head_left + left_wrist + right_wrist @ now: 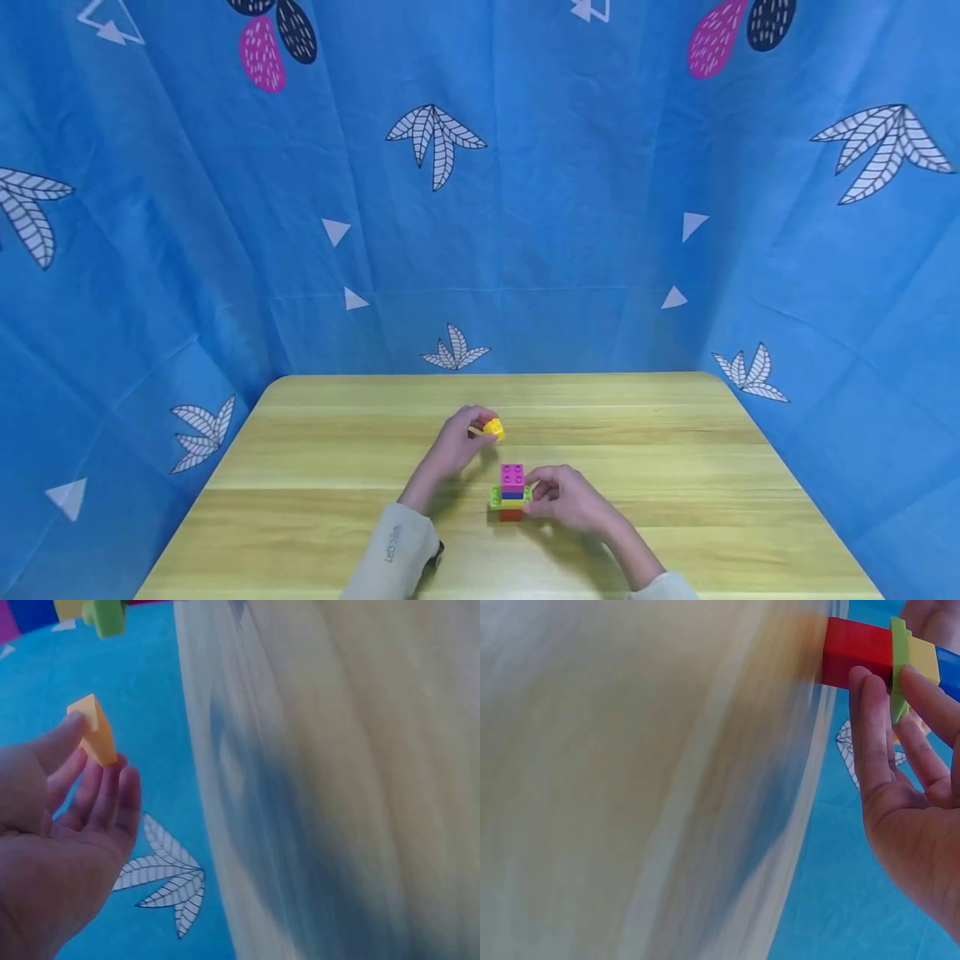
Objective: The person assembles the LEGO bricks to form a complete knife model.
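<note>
In the head view a stack of toy building bricks point(512, 479) stands upright on the table. It has a pink brick on top, with blue, yellow, a wider light green plate point(899, 667) and a red brick point(859, 649) below. My right hand point(572, 500) holds the stack from its right side, fingers at the green plate and the red brick. Behind the stack and to its left, my left hand point(459, 442) pinches a small yellow brick point(96, 731) between thumb and fingertips, raised above the table.
The stack stands near the middle of the light wooden table point(315, 483), whose far corners are rounded. A blue patterned cloth point(525, 208) hangs behind the table and along both sides.
</note>
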The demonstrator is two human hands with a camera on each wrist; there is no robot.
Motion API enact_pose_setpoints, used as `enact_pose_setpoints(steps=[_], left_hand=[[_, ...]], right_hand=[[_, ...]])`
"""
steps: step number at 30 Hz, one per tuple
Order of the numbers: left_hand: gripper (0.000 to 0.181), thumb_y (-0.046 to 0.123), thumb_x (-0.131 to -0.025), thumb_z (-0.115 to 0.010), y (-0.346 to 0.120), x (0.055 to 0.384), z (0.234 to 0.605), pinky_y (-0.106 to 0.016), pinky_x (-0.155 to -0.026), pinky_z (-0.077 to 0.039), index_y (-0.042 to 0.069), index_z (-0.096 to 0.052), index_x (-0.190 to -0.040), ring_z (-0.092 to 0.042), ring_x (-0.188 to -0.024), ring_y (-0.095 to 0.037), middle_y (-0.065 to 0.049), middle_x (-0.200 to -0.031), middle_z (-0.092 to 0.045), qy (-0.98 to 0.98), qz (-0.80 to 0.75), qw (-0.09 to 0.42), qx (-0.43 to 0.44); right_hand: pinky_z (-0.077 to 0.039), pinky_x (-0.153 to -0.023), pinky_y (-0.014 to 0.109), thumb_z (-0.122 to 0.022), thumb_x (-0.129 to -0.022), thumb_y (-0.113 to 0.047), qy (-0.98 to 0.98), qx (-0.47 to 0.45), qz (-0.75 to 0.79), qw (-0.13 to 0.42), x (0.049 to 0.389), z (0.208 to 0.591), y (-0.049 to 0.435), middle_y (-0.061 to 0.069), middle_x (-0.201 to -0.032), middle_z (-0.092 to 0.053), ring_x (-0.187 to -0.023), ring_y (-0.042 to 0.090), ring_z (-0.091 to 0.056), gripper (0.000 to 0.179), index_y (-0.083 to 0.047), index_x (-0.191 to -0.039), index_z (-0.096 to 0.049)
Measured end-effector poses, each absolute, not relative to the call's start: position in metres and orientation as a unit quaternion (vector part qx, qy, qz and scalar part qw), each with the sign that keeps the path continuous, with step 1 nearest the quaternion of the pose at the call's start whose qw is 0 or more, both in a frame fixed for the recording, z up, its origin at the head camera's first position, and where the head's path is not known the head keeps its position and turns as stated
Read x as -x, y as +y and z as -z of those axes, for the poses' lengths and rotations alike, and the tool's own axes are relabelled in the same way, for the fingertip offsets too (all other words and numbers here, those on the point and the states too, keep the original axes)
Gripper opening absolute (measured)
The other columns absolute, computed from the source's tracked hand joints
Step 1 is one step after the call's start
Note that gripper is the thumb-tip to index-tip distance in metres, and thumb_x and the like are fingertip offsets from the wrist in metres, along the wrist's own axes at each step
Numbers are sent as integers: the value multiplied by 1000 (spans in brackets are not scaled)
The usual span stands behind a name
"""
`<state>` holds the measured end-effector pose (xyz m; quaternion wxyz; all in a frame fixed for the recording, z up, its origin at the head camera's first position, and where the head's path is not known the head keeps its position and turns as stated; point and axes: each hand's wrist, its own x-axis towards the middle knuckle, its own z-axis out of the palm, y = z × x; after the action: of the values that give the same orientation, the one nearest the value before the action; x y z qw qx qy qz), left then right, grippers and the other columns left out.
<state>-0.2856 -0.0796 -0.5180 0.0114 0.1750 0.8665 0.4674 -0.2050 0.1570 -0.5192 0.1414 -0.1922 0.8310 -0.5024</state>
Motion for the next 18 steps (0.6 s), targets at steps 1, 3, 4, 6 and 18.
enact_pose_setpoints(steps=[1, 3, 4, 6, 18], left_hand=[[30, 12, -100, -69, -81, 283, 517, -35, -94, -60, 8, -66, -129, -63, -110, -23, -5, -117, -65, 866, -468, 14, -177], [29, 13, -100, -69, -83, 277, 515, -34, -94, -60, 9, -65, -129, -63, -110, -22, -4, -117, -65, 865, -467, 17, -183], [29, 13, -101, -68, -84, 275, 514, -34, -94, -59, 10, -65, -129, -62, -110, -21, -3, -117, -64, 866, -465, 17, -186], [29, 14, -101, -67, -86, 270, 512, -34, -94, -59, 10, -65, -130, -62, -110, -20, -3, -117, -64, 864, -464, 15, -196], [31, 14, -102, -67, -90, 239, 496, -27, -96, -58, 11, -63, -132, -62, -113, -18, 0, -121, -64, 854, -465, 11, -234]], right_hand=[[-57, -72, 23, -82, -87, -12, 831, 194, 502, 142, 205, 519, 157, 8, -96, -69, -87, 19, -64, 40, -1, -122, -69], [-57, -72, 23, -82, -86, -13, 832, 193, 500, 143, 206, 520, 157, 7, -96, -69, -87, 18, -64, 40, -1, -123, -69], [-57, -72, 23, -82, -86, -13, 832, 194, 499, 144, 206, 520, 157, 7, -96, -69, -86, 18, -64, 40, -1, -123, -69], [-57, -72, 23, -82, -87, -14, 835, 193, 495, 144, 206, 520, 157, 6, -95, -68, -86, 17, -64, 40, -2, -123, -69], [-58, -75, 23, -81, -87, -15, 840, 196, 485, 141, 207, 522, 158, 6, -96, -70, -87, 17, -65, 40, -2, -123, -69]])
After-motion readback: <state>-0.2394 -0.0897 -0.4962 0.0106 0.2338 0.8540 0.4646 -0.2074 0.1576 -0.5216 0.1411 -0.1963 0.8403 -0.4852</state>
